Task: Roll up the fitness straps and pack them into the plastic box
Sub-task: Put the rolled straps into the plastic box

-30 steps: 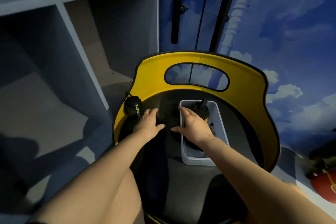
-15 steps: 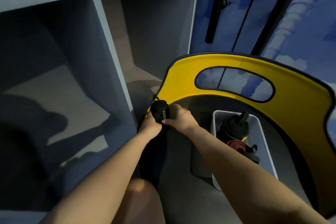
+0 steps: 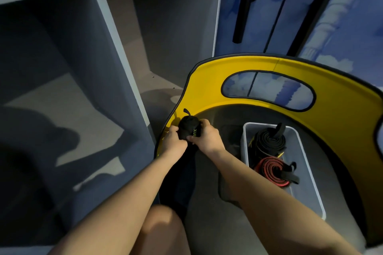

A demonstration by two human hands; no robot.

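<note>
Your left hand (image 3: 173, 141) and right hand (image 3: 207, 138) clasp the soft black rolled webbing strap (image 3: 189, 128) at frame centre, left of the clear plastic box (image 3: 308, 174). It looks light and springy; grip around the coil.

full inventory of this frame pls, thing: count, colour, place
plastic box: 1, clear/white, on the dark seat, right of the hands
rolled straps in box: 2, one black at the far end, one red-and-black nearer the camera
black strap bundle: 1, black with green lettering, by the left edge of the yellow surround, in the grip of both hands
yellow surround: 1, yellow with black trim and an oval cut-out, curving behind the seat
shelving unit: 1, grey, left
wall panel: blue with clouds, behind
left hand: holds the bundle
right hand: holds the bundle
</note>
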